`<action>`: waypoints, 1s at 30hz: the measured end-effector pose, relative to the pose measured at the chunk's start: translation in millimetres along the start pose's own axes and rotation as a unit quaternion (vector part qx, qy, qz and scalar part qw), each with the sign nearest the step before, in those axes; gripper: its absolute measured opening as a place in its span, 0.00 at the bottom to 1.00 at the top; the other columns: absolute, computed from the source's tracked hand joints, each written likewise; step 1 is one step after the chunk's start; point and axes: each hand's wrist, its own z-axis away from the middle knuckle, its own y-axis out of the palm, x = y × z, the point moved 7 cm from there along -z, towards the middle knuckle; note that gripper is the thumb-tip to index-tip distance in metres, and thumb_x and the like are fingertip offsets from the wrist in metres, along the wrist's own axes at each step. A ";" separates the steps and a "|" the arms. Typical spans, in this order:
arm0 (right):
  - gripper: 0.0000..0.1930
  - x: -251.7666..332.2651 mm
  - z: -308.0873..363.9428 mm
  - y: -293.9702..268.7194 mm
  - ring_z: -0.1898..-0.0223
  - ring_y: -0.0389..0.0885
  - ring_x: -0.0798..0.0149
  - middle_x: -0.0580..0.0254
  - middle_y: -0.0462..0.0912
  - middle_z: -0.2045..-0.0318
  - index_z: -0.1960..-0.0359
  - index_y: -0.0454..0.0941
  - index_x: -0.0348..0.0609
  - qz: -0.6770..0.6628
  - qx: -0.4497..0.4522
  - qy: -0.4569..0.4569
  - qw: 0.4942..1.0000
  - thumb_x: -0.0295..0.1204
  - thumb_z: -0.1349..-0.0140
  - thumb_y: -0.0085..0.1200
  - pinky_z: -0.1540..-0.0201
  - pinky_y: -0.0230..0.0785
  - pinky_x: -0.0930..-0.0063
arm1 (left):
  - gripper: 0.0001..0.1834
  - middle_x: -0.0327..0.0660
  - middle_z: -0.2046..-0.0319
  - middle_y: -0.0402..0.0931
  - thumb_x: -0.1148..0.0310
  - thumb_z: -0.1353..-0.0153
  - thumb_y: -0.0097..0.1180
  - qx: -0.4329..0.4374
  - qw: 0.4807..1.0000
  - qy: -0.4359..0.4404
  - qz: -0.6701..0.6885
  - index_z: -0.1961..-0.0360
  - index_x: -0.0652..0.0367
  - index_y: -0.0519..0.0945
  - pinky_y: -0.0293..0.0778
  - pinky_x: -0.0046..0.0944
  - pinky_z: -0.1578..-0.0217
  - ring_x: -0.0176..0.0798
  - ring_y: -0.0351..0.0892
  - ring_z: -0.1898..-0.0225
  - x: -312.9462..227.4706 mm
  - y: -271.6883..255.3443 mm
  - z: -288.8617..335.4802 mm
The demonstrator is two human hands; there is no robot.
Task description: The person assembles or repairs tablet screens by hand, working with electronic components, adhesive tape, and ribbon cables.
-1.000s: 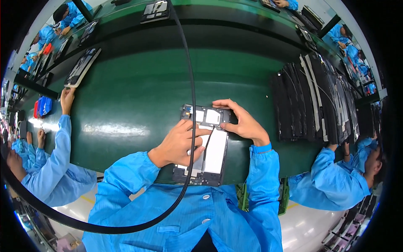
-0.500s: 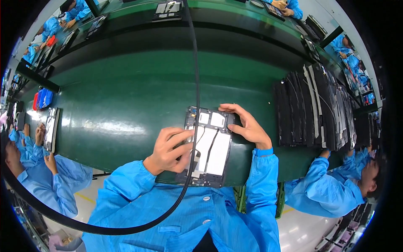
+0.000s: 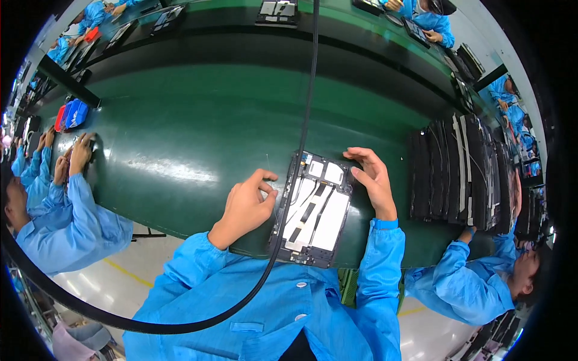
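An opened tablet [image 3: 330,219] lies on the green bench in front of me, its white battery panels, dark ribbon cables and black frame showing. My left hand [image 3: 245,203] hovers just left of it, fingers curled and thumb drawn in toward them. A faint thin line beside those fingertips could be clear film or a wire; I cannot make it out. At the tablet's upper right corner, my right hand [image 3: 374,180] has its fingers apart, with the thumb by the edge. A black cable [image 3: 308,102] hangs across the view and covers part of the tablet's left side.
A tall row of dark tablet parts [image 3: 460,171] stands on the bench [image 3: 180,129] to the right. Blue [image 3: 75,113] and red bins sit at the far left. Co-workers in blue smocks work on both sides and across, where another tablet [image 3: 277,13] lies on a shelf.
My left hand has come off the tablet to the left, uncovering a dark ribbon cable with pale ends. My right thumb has drawn back to the tablet's edge. The whole view has shifted.
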 end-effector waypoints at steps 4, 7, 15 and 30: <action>0.19 8.6 4.5 -4.0 0.33 0.80 0.56 0.54 0.86 0.41 0.41 0.83 0.36 -0.033 -0.102 -0.040 0.993 0.19 0.34 0.60 0.26 0.68 0.59 | 0.16 0.36 0.71 0.85 0.76 0.31 0.69 0.035 0.990 0.039 0.129 0.45 0.63 0.78 0.72 0.34 0.70 0.27 0.83 0.72 10.2 8.7 -8.4; 0.15 47.1 12.8 14.0 0.36 0.81 0.54 0.54 0.86 0.44 0.48 0.87 0.41 0.156 -0.124 -0.126 0.972 0.20 0.36 0.62 0.30 0.71 0.57 | 0.19 0.48 0.62 0.90 0.84 0.35 0.65 0.009 0.983 0.066 0.170 0.44 0.64 0.77 0.78 0.39 0.69 0.38 0.88 0.68 -3.2 -2.5 1.0; 0.12 38.8 28.3 146.3 0.26 0.67 0.37 0.52 0.78 0.31 0.54 0.92 0.46 0.275 0.158 -0.114 0.942 0.33 0.39 0.74 0.22 0.58 0.41 | 0.28 0.46 0.61 0.92 0.78 0.35 0.75 0.014 0.938 0.338 0.077 0.37 0.64 0.75 0.83 0.37 0.58 0.45 0.93 0.60 -40.2 -5.5 19.0; 0.06 40.8 19.9 127.8 0.31 0.73 0.43 0.59 0.86 0.42 0.67 0.93 0.45 0.334 0.056 -0.179 0.924 0.30 0.44 0.77 0.27 0.64 0.46 | 0.21 0.39 0.54 0.84 0.63 0.42 0.70 0.147 0.777 0.579 -0.197 0.47 0.57 0.87 0.74 0.41 0.65 0.40 0.80 0.63 -15.3 -6.6 43.1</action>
